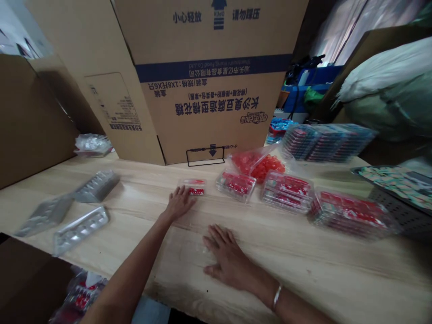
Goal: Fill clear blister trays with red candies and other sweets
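Note:
My left hand (178,203) reaches forward on the wooden table (303,265), its fingers resting against a small clear tray with red pieces (195,186); whether it grips the tray I cannot make out. My right hand (225,257) lies flat on the table with fingers spread, over a faint clear film or empty tray (202,238), holding nothing I can see. More clear trays filled with red pieces (236,184) sit just beyond, in stacks running to the right (347,212).
A clear bag of loose red pieces (261,164) lies behind the trays. Empty silver-grey blister trays (81,227) lie at the left. A large printed cardboard box (209,85) stands behind. Stacked packs (324,141) and a grey basket (398,211) are on the right.

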A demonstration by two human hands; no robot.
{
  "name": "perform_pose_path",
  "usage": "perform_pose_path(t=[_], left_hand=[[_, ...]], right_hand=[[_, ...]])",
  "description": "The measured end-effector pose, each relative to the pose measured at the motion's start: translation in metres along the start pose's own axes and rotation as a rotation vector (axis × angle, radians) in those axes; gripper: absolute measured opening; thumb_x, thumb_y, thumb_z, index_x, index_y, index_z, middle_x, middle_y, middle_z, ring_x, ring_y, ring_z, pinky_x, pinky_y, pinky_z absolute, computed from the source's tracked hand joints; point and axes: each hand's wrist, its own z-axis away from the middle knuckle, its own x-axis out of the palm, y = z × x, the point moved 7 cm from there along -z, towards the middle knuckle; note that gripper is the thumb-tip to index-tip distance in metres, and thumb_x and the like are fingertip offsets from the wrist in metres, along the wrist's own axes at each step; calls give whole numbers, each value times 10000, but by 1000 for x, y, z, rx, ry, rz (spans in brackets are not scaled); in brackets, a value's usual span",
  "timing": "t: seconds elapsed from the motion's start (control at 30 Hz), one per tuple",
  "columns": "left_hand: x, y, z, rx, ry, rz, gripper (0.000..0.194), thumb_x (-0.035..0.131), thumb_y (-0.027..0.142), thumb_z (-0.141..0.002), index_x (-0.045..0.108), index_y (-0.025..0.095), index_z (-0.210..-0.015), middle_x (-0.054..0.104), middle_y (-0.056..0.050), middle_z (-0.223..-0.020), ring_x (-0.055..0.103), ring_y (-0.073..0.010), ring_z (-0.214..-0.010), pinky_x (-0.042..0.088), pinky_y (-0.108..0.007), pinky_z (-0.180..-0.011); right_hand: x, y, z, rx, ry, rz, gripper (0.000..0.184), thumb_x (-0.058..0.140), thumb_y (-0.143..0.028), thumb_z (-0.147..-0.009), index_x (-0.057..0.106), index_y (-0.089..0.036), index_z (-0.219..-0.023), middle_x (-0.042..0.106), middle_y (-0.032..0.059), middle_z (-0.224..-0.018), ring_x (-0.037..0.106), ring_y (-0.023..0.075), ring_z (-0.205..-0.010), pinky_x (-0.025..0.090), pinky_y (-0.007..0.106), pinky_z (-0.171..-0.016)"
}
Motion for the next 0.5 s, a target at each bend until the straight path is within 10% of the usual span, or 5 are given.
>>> perform_pose_path(t=[0.3, 0.5], left_hand=[[42, 57, 103, 188, 42, -21, 580, 491, 426, -864, 418, 201, -1394, 351, -166, -1492, 322, -359, -1361, 361, -561, -1008], [50, 56, 182, 160, 171, -26, 584, 534, 376, -812, 447, 264, -1379, 398, -114, -1476, 328, -356, -1360, 352, -542, -1025]], right_hand=[[-29, 61, 110, 121, 28, -8, 614, 573, -397, -868, 363, -278, -1432, 227, 99, -1536, 192, 287, -1417, 204, 554, -1127], [-160, 111, 78, 107, 525, 130, 327, 528, -315, -897, 610, -201, -1193, 490, 136, -1376, 392, 264, -1320, 324, 481, -1080]])
